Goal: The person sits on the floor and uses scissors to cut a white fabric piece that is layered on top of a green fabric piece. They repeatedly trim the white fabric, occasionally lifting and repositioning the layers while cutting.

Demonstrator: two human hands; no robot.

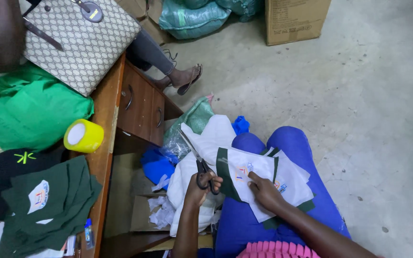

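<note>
Scissors (198, 162) sat in my left hand (199, 188), fingers closed through the loops, blades pointing up and away over the white cloth (206, 138). My right hand (264, 191) pinched the white patch (247, 174) with its green border, lying on my blue lap (288, 143). I judged I was trimming patches, mid-cut. Next I'd need the blades brought to the patch's edge, with the fabric held taut.
</note>
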